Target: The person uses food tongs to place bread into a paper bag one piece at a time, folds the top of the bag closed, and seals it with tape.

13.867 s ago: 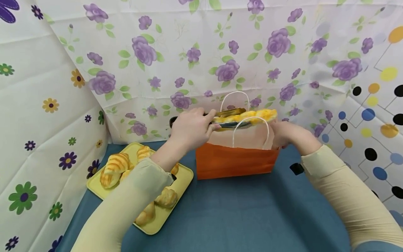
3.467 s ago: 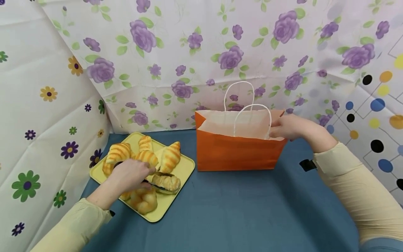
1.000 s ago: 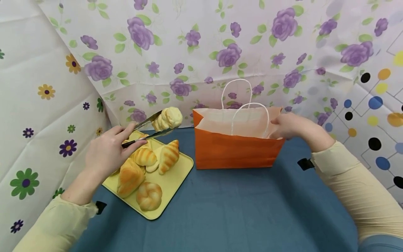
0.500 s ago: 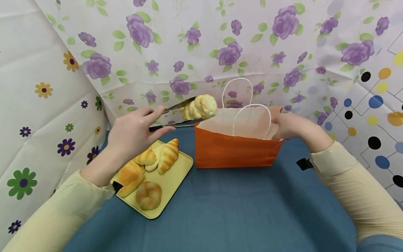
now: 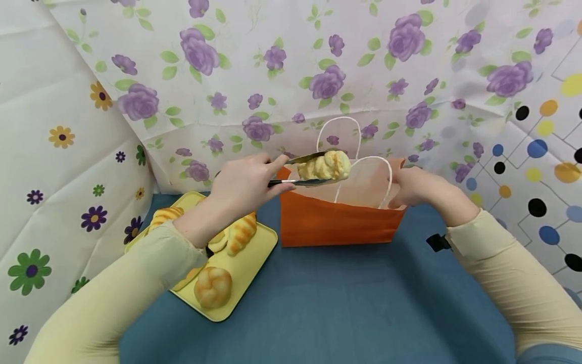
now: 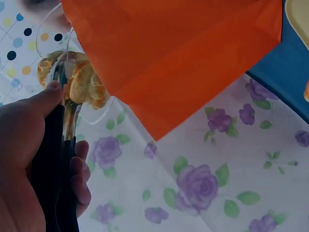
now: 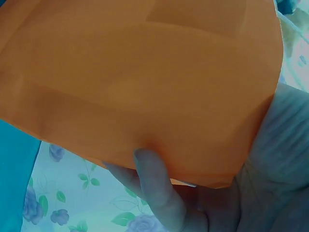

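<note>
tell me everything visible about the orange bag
The orange bag looks like paper, orange outside and paler inside, with two white handles. It stands upright, mouth open, on the blue tabletop, right of the yellow tray in the head view. The right hand grips its side; its inner bottom is hidden.

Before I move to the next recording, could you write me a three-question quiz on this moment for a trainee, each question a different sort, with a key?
1. True or false: the right hand holds the tongs.
2. Pick one. The tongs grip:
A) a cup
B) a pastry
C) a spoon
3. Fill in: the right hand grips the top edge of the orange ____.

Key:
1. False; the left hand holds them.
2. B
3. bag
</note>
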### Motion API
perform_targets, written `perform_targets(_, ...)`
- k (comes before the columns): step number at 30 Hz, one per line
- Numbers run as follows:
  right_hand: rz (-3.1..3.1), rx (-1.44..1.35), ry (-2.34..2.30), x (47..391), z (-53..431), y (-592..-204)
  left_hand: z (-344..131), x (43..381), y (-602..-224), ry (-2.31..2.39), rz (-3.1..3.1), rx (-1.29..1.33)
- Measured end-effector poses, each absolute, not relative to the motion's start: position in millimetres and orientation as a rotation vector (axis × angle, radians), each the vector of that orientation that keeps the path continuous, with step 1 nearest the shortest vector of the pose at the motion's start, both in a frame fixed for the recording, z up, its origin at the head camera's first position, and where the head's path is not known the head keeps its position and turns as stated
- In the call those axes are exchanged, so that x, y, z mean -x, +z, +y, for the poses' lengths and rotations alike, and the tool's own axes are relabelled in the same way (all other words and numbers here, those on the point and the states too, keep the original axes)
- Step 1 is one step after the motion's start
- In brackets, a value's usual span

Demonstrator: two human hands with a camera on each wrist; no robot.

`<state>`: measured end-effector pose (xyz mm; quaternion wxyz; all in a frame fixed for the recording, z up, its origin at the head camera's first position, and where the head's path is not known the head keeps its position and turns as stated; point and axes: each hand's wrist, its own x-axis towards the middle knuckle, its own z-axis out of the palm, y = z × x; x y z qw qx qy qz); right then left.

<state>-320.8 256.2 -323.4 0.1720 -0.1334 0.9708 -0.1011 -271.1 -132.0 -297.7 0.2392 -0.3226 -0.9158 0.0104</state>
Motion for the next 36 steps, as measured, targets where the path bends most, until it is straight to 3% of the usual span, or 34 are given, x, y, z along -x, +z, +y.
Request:
perform_targets(15, 2.720, 0.370, -0.340, 319.2, 258.2, -326.1, -84.7, 290.9, -277.2, 0.213, -2.607, 0.891)
perform_targets(36, 2.681, 0.344, -0.349, 319.5, 263.5, -323.7, -148.1, 273.3, -285.9, -0.141, -2.767, 0.731)
